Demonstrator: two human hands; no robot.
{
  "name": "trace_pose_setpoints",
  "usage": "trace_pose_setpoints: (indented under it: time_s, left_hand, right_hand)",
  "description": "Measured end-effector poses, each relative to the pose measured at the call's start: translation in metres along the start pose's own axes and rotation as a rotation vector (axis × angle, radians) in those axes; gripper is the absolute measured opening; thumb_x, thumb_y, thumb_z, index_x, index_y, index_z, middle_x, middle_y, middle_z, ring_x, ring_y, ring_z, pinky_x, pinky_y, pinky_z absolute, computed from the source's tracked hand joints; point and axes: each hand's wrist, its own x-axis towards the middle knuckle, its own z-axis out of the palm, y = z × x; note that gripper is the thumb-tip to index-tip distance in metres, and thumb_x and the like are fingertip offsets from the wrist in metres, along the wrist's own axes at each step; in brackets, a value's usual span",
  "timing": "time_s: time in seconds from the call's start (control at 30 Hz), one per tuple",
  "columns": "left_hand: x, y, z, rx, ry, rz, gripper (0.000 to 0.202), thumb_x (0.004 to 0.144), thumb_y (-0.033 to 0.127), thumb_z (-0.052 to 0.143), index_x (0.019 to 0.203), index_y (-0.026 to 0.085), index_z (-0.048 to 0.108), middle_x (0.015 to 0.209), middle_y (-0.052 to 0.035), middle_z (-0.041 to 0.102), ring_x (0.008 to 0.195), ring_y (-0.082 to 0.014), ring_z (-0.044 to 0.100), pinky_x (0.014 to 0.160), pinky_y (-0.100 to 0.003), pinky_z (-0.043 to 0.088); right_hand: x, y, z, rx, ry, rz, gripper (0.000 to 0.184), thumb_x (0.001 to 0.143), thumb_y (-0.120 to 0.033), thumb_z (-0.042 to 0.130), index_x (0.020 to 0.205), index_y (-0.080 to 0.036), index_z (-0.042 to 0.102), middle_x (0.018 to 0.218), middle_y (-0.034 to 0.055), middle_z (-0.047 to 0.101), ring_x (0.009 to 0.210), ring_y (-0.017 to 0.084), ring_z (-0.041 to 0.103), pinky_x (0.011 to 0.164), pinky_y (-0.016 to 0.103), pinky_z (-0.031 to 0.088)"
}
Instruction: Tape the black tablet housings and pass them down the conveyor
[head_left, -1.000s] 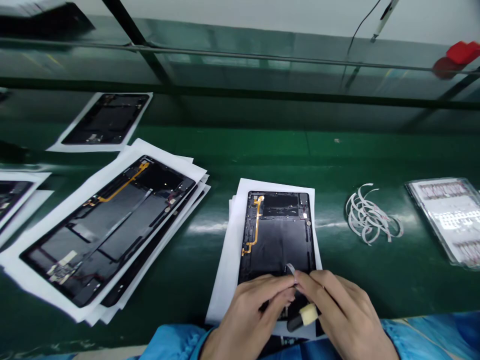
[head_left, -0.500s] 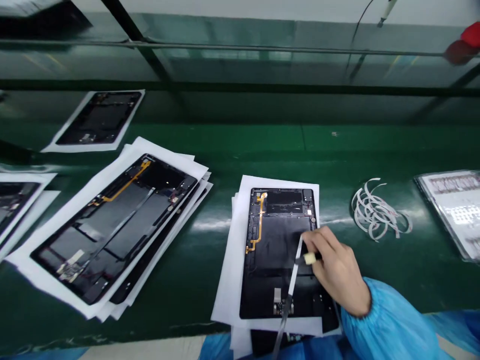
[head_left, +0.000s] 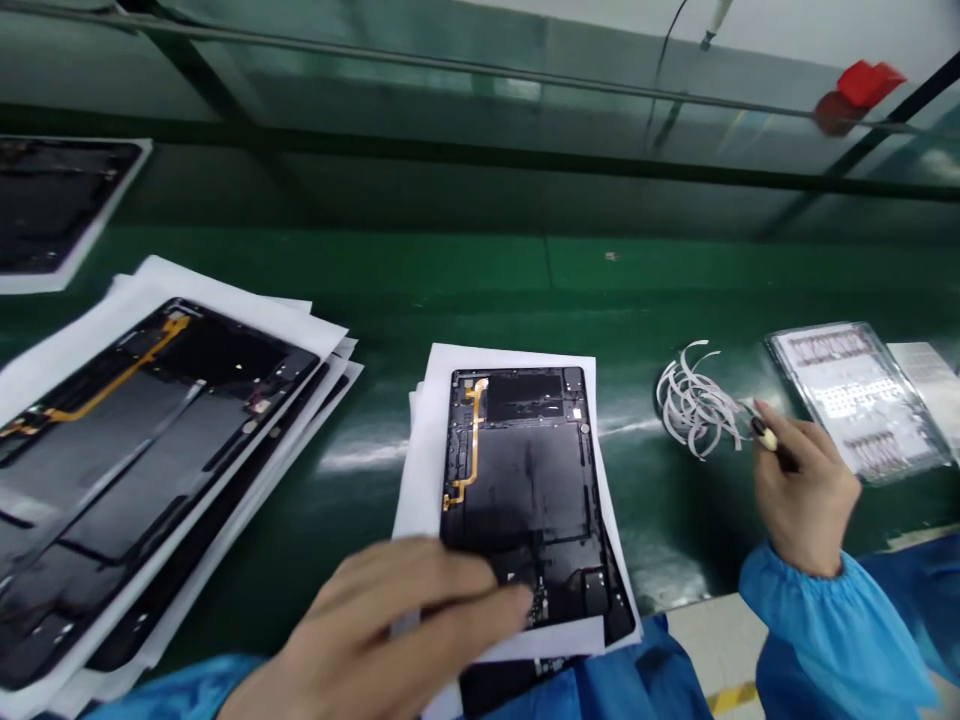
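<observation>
The right hand pinches a black-handled, cream-tipped tool beside curled white film strips; the left hand, fingers pressed together, lies over a black rectangular tablet back panel. The step in hand appears to be strip fitting; the next move appears to call for a fresh strip.

On the green counter to your left lies a stack of black tablets on white paper, with another tablet on paper farther back. To your right sits a clear tray of printed sheets. Beyond the counter, a glass panel stands, with a red block and a corded white pen above.
</observation>
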Motion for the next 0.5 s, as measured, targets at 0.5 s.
trace_pose_setpoints:
  time_s: [0.5]
  left_hand:
    - [0.058, -0.037, 0.036, -0.245, 0.113, -0.31, 0.037, 0.091, 0.041, 0.064, 0.123, 0.022, 0.062, 0.102, -0.0046, 0.066, 0.094, -0.0175, 0.062, 0.084, -0.032, 0.052]
  right_hand:
    - [0.018, -0.14, 0.044, 0.796, -0.878, -0.16, 0.007, 0.087, -0.021, 0.065, 0.084, -0.019, 0.071, 0.075, 0.001, 0.062, 0.064, 0.012, 0.058, 0.052, 0.022, 0.042]
